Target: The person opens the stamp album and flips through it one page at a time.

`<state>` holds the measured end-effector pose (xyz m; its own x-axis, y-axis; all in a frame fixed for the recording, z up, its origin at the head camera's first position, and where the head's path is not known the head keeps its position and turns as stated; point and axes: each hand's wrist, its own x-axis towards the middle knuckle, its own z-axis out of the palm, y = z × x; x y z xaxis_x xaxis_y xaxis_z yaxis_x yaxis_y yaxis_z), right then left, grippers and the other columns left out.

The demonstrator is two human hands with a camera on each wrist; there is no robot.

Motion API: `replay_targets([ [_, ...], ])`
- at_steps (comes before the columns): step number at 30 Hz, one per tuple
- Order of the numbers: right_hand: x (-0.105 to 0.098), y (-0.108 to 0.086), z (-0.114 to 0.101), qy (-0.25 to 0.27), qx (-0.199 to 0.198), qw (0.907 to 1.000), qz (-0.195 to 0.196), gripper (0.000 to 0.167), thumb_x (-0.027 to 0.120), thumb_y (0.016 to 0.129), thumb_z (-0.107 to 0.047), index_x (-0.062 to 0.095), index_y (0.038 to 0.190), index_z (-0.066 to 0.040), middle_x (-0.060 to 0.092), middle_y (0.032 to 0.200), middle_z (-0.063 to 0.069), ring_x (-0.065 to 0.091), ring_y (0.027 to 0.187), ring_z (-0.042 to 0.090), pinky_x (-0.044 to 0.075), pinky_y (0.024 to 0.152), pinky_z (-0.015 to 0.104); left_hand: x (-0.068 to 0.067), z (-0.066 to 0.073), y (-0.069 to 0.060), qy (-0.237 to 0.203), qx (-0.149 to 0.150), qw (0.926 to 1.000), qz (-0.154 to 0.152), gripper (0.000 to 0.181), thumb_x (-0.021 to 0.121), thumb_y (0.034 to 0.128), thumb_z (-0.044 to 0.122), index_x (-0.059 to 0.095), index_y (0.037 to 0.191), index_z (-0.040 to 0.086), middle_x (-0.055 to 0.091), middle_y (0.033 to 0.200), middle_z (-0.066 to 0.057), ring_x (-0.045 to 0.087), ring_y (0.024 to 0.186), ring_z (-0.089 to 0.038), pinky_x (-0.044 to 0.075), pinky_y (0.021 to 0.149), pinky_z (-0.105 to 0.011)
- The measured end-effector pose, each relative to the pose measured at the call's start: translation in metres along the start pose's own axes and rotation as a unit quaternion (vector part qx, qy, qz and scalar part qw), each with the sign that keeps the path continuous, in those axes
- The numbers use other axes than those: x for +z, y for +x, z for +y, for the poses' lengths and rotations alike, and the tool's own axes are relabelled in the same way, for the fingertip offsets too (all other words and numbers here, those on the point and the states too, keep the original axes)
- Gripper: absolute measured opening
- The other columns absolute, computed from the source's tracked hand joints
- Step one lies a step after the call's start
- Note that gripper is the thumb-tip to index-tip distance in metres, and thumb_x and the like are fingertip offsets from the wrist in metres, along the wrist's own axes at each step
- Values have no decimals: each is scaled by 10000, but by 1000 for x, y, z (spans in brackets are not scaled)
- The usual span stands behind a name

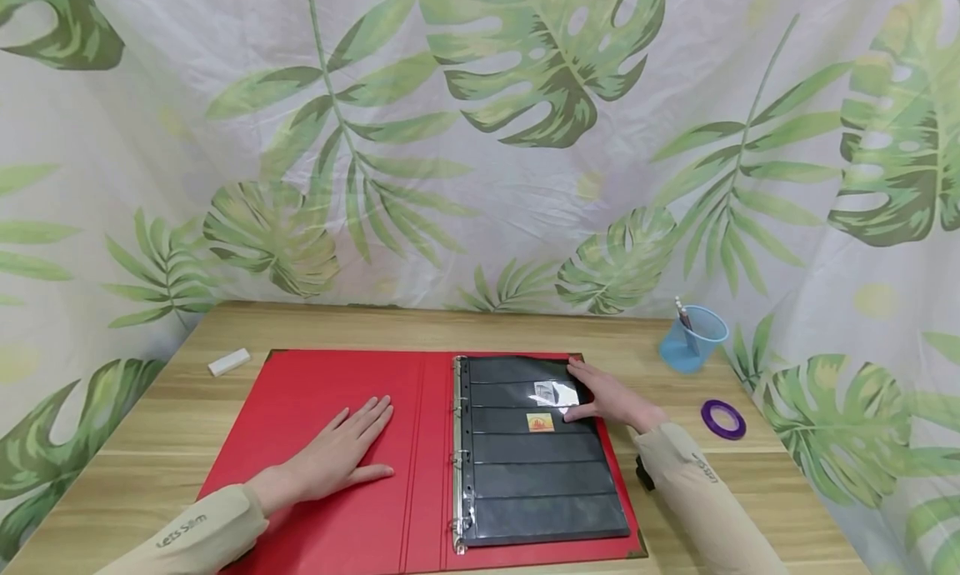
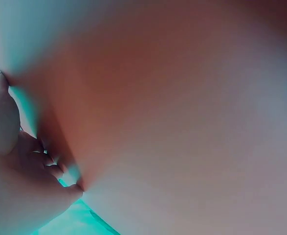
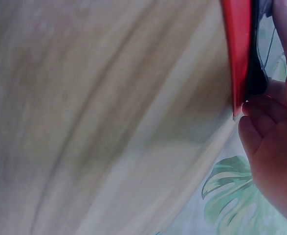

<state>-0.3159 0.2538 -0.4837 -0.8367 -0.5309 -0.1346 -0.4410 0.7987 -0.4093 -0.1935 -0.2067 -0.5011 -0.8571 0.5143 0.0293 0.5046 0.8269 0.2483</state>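
Note:
A red ring binder [image 1: 330, 375] lies spread on the wooden table. Black pocket pages [image 1: 540, 475] sit on its metal rings at the right. An orange-yellow stamp [image 1: 540, 423] and a greyish stamp [image 1: 544, 393] show in the pockets; glare covers part beside the grey one. My left hand [image 1: 345, 454] rests flat on the bare inside cover, fingers straight. At the pages' upper right corner, my right hand [image 1: 611, 396] holds the edge, thumb on top. In the right wrist view its fingers [image 3: 251, 134] curl by the black edge, which stands slightly away from the red cover.
A blue mesh pen cup [image 1: 682, 350] with pens stands at the back right, near a purple tape roll [image 1: 723, 419]. A white block [image 1: 228, 362] lies at the left. Something small and black [image 1: 644, 473] is partly under the right forearm. Leaf-print cloth hangs behind the table.

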Motion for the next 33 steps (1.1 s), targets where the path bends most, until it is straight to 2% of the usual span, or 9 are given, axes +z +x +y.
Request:
replay_targets([
  [7, 3, -2, -1, -231, -92, 9982, 541, 938, 798, 761, -519, 460, 1460, 7, 443, 1473, 232, 448, 1351, 409, 418, 1086, 545, 0, 0, 1, -3, -15, 10000, -7, 858, 568, 927, 586, 353, 1523, 8, 307, 1616, -181, 300, 1490, -405, 272, 1164, -642],
  [10, 5, -3, -2, -257, -112, 9967, 767, 884, 820, 741, -502, 526, 1421, -21, 505, 1287, 183, 520, 1121, 283, 478, 944, 424, 0, -1, 1, -9, -30, 10000, -19, 860, 570, 925, 588, 354, 1523, 9, 309, 1615, -181, 299, 1490, -404, 272, 1164, -642],
  [13, 6, -3, -3, -312, -126, 9956, 870, 862, 834, 730, -486, 556, 1394, -13, 497, 1122, 134, 452, 906, 181, 417, 790, 310, 0, -1, 1, -28, -41, 10000, -42, 862, 574, 923, 586, 352, 1524, 9, 307, 1616, -179, 295, 1492, -404, 269, 1164, -644],
  [15, 6, -2, -4, -295, -81, 9956, 887, 841, 841, 730, -469, 574, 1370, 6, 485, 1078, 119, 405, 838, 149, 372, 733, 266, 1, -1, 1, -29, -37, 10000, -41, 862, 576, 923, 586, 353, 1523, 9, 308, 1616, -179, 295, 1492, -403, 270, 1164, -644],
  [19, 5, -2, -6, -171, 69, 9961, 861, 812, 844, 742, -440, 585, 1342, 42, 483, 1111, 139, 403, 787, 142, 367, 666, 239, 0, -1, 0, -38, -21, 10000, -31, 856, 576, 925, 581, 357, 1521, 6, 310, 1614, -181, 297, 1491, -405, 269, 1163, -644],
  [23, 5, -3, -9, -84, 150, 9954, 944, 831, 856, 739, -410, 560, 1359, 58, 474, 1117, 135, 417, 778, 130, 383, 658, 231, 0, 0, 0, -52, 3, 10000, 6, 850, 579, 928, 571, 360, 1518, 0, 314, 1611, -186, 301, 1487, -410, 271, 1161, -646],
  [29, 1, -1, -12, 292, 200, 9882, 1493, 901, 889, 726, -237, 437, 1438, 81, 480, 1034, 153, 474, 773, 134, 429, 678, 226, 0, 0, 0, -36, 28, 10000, 51, 851, 577, 929, 572, 361, 1516, -4, 316, 1609, -189, 304, 1486, -411, 275, 1159, -645],
  [33, -4, -1, -13, 886, 238, 9828, 1605, 741, 839, 766, -90, 457, 1358, 141, 573, 967, 186, 564, 772, 167, 485, 686, 254, 1, -1, 0, -54, 16, 10000, 38, 853, 574, 929, 576, 358, 1518, -1, 312, 1612, -187, 300, 1488, -409, 272, 1160, -646],
])
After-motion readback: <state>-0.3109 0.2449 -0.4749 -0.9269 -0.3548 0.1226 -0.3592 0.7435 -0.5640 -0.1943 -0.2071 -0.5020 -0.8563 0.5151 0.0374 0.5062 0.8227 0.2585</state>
